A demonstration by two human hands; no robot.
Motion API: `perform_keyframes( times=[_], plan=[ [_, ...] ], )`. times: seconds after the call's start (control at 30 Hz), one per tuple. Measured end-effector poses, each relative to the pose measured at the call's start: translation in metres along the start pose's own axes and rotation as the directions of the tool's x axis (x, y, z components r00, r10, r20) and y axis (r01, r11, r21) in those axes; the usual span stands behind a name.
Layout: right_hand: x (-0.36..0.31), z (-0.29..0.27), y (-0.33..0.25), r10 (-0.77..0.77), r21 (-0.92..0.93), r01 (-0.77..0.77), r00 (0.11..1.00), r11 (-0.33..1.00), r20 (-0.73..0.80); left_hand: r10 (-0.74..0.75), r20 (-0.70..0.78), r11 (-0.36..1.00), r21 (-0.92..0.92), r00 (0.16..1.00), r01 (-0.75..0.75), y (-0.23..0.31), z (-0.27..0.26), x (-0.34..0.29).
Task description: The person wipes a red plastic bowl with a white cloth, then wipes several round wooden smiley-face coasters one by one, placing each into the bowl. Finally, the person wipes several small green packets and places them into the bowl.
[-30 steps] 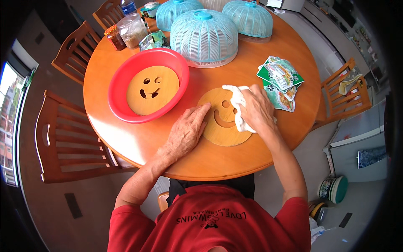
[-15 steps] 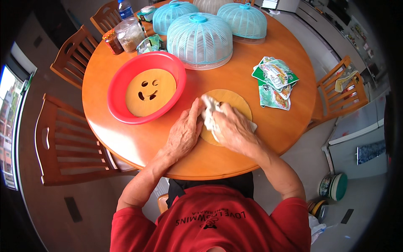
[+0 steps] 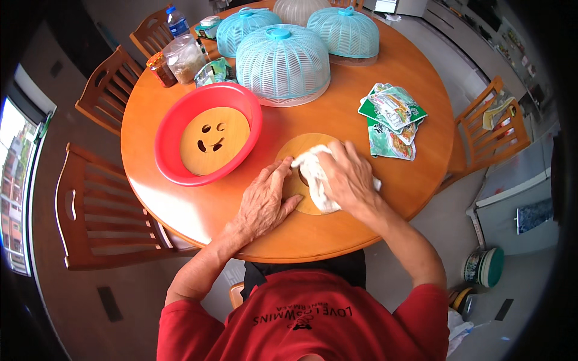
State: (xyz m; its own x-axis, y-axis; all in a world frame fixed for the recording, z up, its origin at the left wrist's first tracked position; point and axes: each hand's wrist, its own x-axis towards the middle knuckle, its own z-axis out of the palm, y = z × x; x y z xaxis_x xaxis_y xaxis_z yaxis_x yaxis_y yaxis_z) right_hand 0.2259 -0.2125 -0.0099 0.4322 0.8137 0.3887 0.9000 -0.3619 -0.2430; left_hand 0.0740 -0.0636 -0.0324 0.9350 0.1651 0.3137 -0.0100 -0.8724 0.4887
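A round wooden disc (image 3: pixel 301 143) lies flat on the desk (image 3: pixel 319 240), toward the desk's 5 o'clock edge, directly in front of the person. That place probably suits it because both hands reach it without stretching. A crumpled white cloth (image 3: pixel 319 183) covers much of it, and a dark cut-out shows beside the cloth's left edge.

The right hand (image 3: pixel 349 177) is closed over the cloth from the disc's 3 o'clock side, fingers curled around it, apparently pressing it onto the wood. The left hand (image 3: pixel 263 204) is spread rather than gripping: fingers extended at the disc's 9 o'clock edge, thumb apart and lower, near 8 o'clock. It seems placed there to keep the disc from sliding.

At 10 o'clock from the disc stands a red basin (image 3: pixel 171 144), a second wooden disc (image 3: pixel 214 136) with cut-outs resting inside. Green packets (image 3: pixel 394 114) overlap at 2 o'clock. Near 12 o'clock are blue mesh dome covers (image 3: pixel 283 66); a clear jar (image 3: pixel 185 63) stands toward 11.
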Motion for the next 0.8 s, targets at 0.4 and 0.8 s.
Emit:
perform_keyframes(
  times=[0.4, 0.8],
  plan=[
    [0.069, 0.031, 0.034, 0.291, 0.069, -0.293, 0.956, 0.954, 0.04, 0.215, 0.148, 0.954, 0.179, 0.965, -0.24, 0.034, 0.006, -0.007],
    [-0.009, -0.003, 0.021, 0.017, 0.333, -0.036, 0.998, 0.942, 0.059, 0.379, 0.158, 0.921, 0.03, 0.912, -0.388, 0.068, 0.009, -0.054]
  ],
)
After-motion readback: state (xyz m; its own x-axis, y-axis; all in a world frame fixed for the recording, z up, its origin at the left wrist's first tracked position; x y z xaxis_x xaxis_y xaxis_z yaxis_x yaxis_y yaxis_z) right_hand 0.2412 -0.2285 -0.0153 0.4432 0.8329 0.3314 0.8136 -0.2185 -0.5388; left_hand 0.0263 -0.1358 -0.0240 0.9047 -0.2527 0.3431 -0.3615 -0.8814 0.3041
